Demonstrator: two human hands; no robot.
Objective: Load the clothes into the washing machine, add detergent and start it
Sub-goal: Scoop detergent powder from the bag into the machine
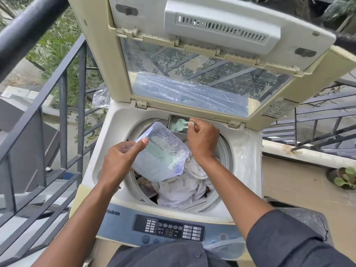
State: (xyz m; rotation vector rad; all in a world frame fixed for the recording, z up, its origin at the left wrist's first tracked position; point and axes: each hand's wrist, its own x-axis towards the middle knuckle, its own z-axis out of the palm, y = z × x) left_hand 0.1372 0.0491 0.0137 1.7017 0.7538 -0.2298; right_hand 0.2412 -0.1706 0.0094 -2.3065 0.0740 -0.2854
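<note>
Cream plastic, yellowed with age, makes up the body of the top-loading washing machine (100, 151), which stands on a balcony beside a dark metal railing (63, 105). Its lid (202, 54) is folded up and back, with a clear window in the lower panel and a grey vented housing above. Along the front edge runs a blue-grey control panel (169, 228) with rows of small buttons and a lit display. Inside the round drum lies a heap of clothes (181, 187), mostly white or pale fabric, with a darker piece showing at the left edge. Over the drum opening the left hand (119, 160) grips a clear plastic detergent container (161, 151), thumb laid across its top face and fingers curled beneath; the container is tilted, and pale green powder clings to its inner wall. At the back rim of the tub, a small detergent compartment (174, 125) is open and holds some green powder. The right hand (202, 139) reaches to it, fingers curled, pinching the handle of a pale green scoop (182, 123) whose bowl sits tipped in the compartment. At far right, on the floor, stands a small potted plant (344, 177).
</note>
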